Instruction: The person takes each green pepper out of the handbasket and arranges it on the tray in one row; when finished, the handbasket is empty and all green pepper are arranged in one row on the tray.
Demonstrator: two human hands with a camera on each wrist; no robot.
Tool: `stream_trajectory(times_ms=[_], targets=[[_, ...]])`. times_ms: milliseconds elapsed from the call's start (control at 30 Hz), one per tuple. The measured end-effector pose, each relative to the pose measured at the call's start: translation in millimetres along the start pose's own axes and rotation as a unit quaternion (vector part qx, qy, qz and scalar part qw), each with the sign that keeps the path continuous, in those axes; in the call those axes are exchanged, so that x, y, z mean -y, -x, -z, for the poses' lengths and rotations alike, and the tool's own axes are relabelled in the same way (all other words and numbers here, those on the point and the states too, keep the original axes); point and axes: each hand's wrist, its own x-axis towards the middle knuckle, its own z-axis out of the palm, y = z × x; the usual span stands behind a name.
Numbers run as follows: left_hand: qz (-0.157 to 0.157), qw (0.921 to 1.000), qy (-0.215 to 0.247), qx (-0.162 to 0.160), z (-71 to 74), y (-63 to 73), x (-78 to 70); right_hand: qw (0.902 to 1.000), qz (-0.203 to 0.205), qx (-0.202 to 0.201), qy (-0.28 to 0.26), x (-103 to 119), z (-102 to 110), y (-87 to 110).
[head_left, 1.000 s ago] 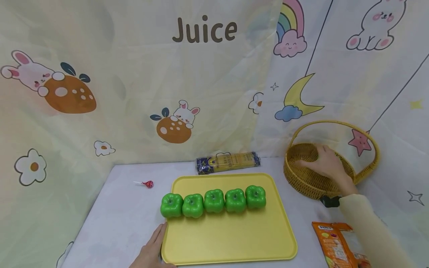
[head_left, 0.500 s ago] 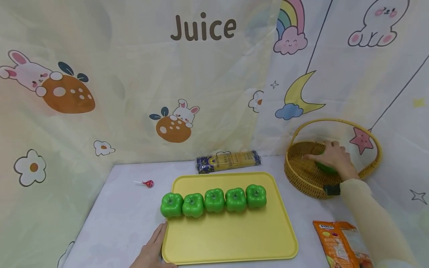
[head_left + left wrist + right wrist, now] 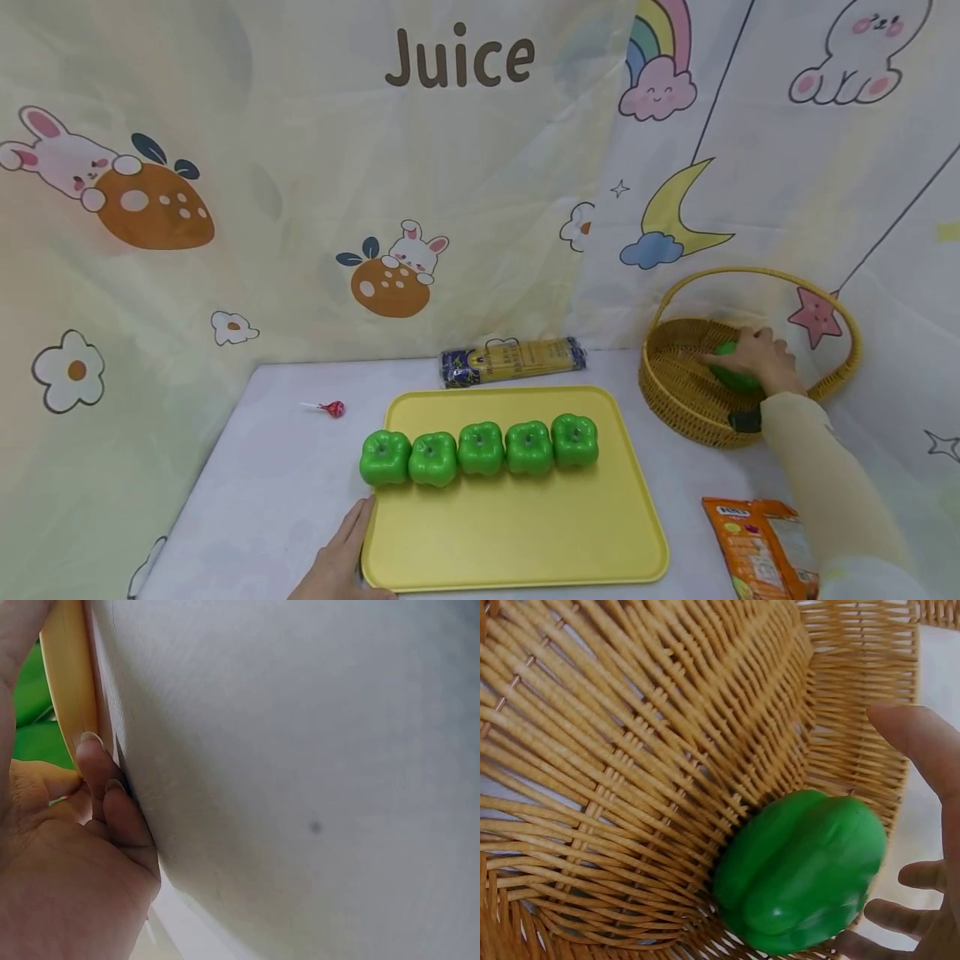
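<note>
My left hand (image 3: pixel 341 554) holds the yellow tray (image 3: pixel 517 533) at its near left corner; in the left wrist view, bent fingers lie against the tray's rim (image 3: pixel 71 682). Several green bell peppers (image 3: pixel 482 450) form a row across the tray, the leftmost overlapping its left edge. My right hand (image 3: pixel 768 362) is inside the wicker basket (image 3: pixel 678 412), over another green bell pepper (image 3: pixel 731 375). The right wrist view shows this pepper (image 3: pixel 802 877) lying against the basket's inner wall, the thumb (image 3: pixel 919 742) spread apart and fingertips right beside the pepper.
A pack of spaghetti (image 3: pixel 513 362) lies behind the tray. A red lollipop (image 3: pixel 333 408) is on the white table (image 3: pixel 262 483) at left. An orange snack bag (image 3: pixel 750 542) lies right of the tray, below the right sleeve (image 3: pixel 832 483). The basket handle (image 3: pixel 750 271) arches above.
My right hand has shifted slightly right within the basket, and the green bell pepper beneath it has come into view. My left hand and the tray stay as they were.
</note>
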Motion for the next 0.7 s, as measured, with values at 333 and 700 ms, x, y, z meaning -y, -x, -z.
stream_trajectory(times_ms=[333, 700], targets=[[-0.015, 0.9998, 0.011, 0.007, -1.3, -0.2, 1.3, 0.9988, -0.001, 0.048, -0.012, -7, -5, -1.4], [-0.010, 0.9999, 0.011, 0.005, 0.6, -0.6, -1.1, 0.9981, 0.032, 0.053, 0.000, -7, -4, -11.7]])
